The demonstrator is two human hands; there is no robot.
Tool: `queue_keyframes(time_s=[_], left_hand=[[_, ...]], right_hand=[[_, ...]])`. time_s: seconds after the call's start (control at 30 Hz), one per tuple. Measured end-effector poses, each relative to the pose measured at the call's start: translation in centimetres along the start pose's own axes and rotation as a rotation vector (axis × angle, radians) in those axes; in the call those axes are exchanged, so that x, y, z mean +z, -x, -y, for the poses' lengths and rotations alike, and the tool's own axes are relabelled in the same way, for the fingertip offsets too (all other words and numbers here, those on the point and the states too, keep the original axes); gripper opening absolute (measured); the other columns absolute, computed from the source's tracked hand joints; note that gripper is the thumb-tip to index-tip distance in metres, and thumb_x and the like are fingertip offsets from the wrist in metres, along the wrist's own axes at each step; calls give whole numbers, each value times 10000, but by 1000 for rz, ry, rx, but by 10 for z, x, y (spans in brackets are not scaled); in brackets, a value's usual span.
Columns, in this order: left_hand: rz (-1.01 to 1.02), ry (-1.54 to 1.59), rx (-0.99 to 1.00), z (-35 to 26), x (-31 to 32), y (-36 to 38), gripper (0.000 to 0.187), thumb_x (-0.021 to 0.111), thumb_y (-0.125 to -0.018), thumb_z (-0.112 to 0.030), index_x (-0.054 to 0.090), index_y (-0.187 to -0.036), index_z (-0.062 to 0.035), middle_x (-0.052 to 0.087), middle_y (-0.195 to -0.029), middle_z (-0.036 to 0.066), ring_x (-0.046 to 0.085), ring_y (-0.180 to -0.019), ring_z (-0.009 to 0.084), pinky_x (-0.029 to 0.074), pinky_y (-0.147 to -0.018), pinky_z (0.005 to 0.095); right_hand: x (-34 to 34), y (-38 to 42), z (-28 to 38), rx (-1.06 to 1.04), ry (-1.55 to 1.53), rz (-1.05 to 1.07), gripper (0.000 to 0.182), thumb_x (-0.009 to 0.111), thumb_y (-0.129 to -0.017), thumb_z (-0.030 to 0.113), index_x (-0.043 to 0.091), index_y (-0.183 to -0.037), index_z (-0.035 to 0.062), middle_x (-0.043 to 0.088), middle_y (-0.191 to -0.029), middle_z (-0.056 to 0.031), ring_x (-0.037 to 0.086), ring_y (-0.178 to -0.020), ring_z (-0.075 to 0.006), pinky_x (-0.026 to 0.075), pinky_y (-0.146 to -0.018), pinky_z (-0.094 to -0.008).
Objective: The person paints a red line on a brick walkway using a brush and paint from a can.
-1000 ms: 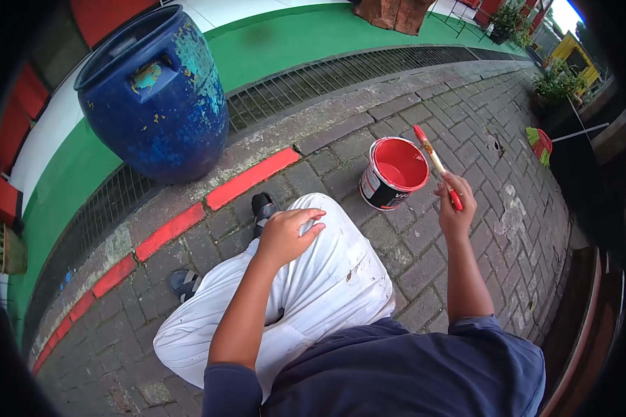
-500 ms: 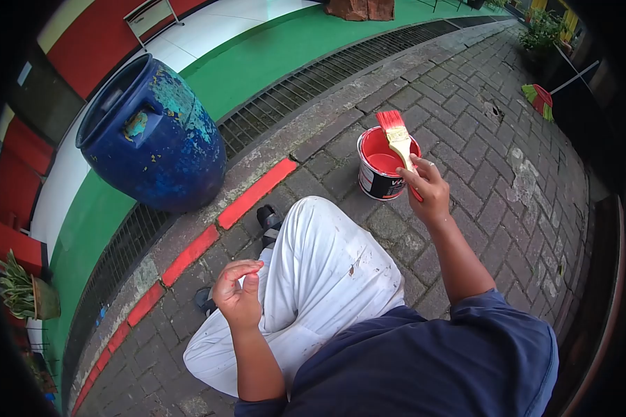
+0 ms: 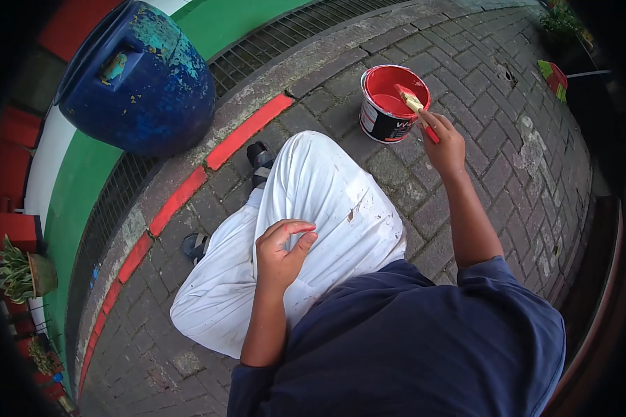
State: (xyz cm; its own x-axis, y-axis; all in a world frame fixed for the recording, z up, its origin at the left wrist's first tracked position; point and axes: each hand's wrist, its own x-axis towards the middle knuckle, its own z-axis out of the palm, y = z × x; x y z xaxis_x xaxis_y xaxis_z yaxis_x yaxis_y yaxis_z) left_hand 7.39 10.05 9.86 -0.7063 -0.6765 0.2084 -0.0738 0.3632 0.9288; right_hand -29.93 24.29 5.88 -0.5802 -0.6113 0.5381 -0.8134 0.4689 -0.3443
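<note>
My right hand (image 3: pixel 444 144) is closed on the handle of a paintbrush (image 3: pixel 414 103), with its red bristles tilted down inside the paint bucket (image 3: pixel 384 125). Red paint lies in this bucket, which stands on the brick paving beyond my knee. My left hand (image 3: pixel 284 254) is raised over my white trousers (image 3: pixel 327 187), thumb and fingers apart and curved, holding nothing. Red paint marks its fingers. A curb edge (image 3: pixel 250 132) with red painted stretches runs along the left of my legs.
A blue barrel (image 3: pixel 139 83) with flaking paint stands at the upper left, beside a metal drain grate (image 3: pixel 257 54). A potted plant (image 3: pixel 43 275) is at the far left. At the upper right lies a red and green broom (image 3: pixel 554 80).
The brush has gone from upright above the bucket to bristles down inside it. My left hand has moved right and up. The view has tilted down, shifting the barrel and bucket higher.
</note>
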Motion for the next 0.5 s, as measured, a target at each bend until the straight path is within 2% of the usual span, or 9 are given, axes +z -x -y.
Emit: queue_keyframes(time_s=[0.03, 0.13, 0.23, 0.33, 0.43, 0.5], left_hand=[[18, 7, -11, 2, 4, 2, 153, 806, -866, -133, 745, -949, -20, 752, -930, 117, 722, -872, 211, 550, -802, 308], [60, 54, -17, 4, 11, 4, 162, 808, -865, -155, 749, -946, -27, 753, -931, 114, 725, -871, 228, 552, -802, 314], [81, 53, -25, 7, 15, 3, 177, 809, -864, -179, 751, -940, -30, 754, -934, 113, 726, -881, 243, 552, -813, 323], [89, 46, -23, 6, 16, 1, 185, 807, -865, -190, 752, -937, -29, 755, -938, 113, 725, -895, 250, 549, -828, 329], [99, 47, -41, 9, 16, 1, 186, 802, -873, -194, 752, -940, -28, 756, -942, 114, 725, -909, 249, 547, -839, 331], [97, 75, -52, 12, 17, 2, 182, 798, -877, -192, 752, -944, -29, 757, -940, 114, 725, -909, 247, 548, -839, 330]], right_hand=[[1, -2, -3, -26, 5, -13, 271, 711, -938, 285, 727, -1204, 235, 728, -1114, -52, 726, -941, -277, 584, -759, -393], [-7, -10, -2, 37, 69, 97, 272, 698, -945, 303, 725, -1208, 238, 728, -1089, -57, 724, -911, -283, 575, -732, -404], [-3, -14, -8, 45, 65, 108, 274, 681, -954, 330, 725, -1211, 243, 724, -1047, -57, 721, -884, -286, 565, -713, -414], [-1, -17, -9, 51, 25, 123, 260, 707, -941, 260, 729, -1197, 218, 719, -1038, -77, 716, -896, -294, 562, -739, -410], [9, -13, -12, 48, -143, 14, 262, 723, -923, 158, 729, -1185, 174, 717, -1051, -108, 713, -914, -296, 559, -781, -385], [11, -10, -9, 57, -150, -91, 273, 720, -922, 95, 719, -1194, 120, 724, -1039, -115, 720, -950, -269, 552, -822, -352]])
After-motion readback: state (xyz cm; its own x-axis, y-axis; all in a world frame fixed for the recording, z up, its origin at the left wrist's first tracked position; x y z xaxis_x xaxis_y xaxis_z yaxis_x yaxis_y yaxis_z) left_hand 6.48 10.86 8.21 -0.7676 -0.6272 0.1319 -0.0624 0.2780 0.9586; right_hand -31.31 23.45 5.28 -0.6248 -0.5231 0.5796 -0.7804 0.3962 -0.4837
